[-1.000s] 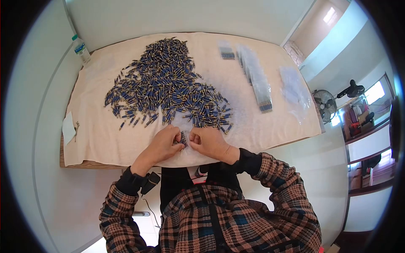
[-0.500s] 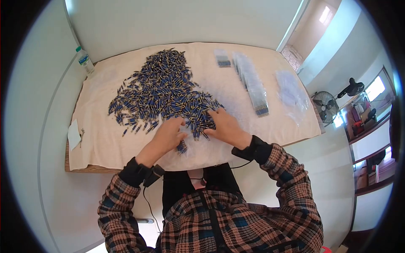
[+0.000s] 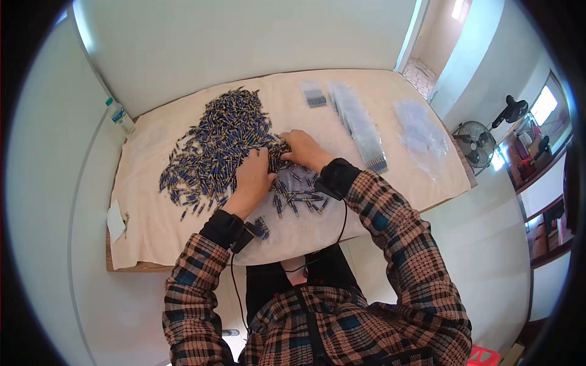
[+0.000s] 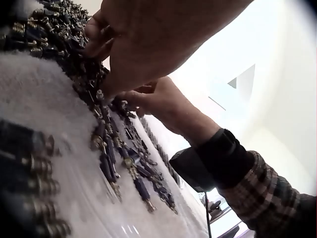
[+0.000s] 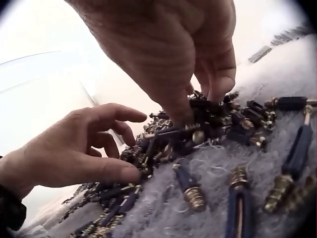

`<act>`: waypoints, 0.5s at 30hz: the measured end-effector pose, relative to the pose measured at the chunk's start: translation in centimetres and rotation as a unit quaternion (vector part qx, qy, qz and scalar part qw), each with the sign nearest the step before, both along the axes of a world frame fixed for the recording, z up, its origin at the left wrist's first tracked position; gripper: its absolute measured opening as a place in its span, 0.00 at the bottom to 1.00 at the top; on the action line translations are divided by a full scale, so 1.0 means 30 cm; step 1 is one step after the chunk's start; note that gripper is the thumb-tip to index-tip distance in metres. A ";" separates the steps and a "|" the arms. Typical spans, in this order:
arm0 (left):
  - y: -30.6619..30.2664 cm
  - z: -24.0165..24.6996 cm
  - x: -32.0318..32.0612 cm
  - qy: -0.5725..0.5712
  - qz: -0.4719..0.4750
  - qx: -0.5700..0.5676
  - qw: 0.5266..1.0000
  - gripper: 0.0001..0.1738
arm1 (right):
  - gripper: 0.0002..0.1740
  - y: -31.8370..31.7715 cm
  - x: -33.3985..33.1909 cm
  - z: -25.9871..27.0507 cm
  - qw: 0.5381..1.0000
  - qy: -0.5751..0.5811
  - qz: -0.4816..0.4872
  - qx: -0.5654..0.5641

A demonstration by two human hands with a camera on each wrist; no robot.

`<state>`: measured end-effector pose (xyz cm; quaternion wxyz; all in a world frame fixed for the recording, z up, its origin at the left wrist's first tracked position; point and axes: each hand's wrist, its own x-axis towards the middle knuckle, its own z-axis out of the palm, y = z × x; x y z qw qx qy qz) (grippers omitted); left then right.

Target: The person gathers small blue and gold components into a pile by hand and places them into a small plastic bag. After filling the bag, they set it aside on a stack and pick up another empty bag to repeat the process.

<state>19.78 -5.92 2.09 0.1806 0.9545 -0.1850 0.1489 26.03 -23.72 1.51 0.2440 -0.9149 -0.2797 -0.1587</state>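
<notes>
Many small dark-blue pieces with brass-coloured coiled ends lie in a large pile (image 3: 217, 143) on the cloth. My left hand (image 3: 251, 178) is at the pile's lower right edge, thumb and fingers spread, as the right wrist view shows (image 5: 69, 148). To its right, my right hand (image 3: 303, 149) reaches down into the pieces; in the right wrist view its bent fingers (image 5: 220, 82) and thumb stand apart with pieces between them. Loose pieces (image 3: 297, 198) lie below the hands. Near the front edge, a clear bag holding a row of pieces (image 3: 262, 228) lies beside my left wrist.
Filled clear bags (image 3: 361, 131) overlap in a row right of the pile, with a small filled bag (image 3: 314, 97) beside them. Clear plastic bags (image 3: 420, 130) lie at the far right. A bottle (image 3: 120, 117) stands at the back left; a white paper (image 3: 116, 222) lies at the left.
My left hand has left the small bag and moved up to the pile. My right hand has moved up and left, with pieces now bunched between the hands. The head view has shifted.
</notes>
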 end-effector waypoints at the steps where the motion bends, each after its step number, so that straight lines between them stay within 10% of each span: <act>1: -0.002 0.002 0.009 0.002 0.012 -0.005 1.000 0.29 | 0.29 -0.007 0.012 -0.005 1.000 -0.004 -0.003 0.003; 15: -0.028 -0.053 -0.040 0.024 -0.131 -0.117 0.984 0.27 | 0.21 -0.057 -0.199 -0.029 0.997 0.028 0.066 0.010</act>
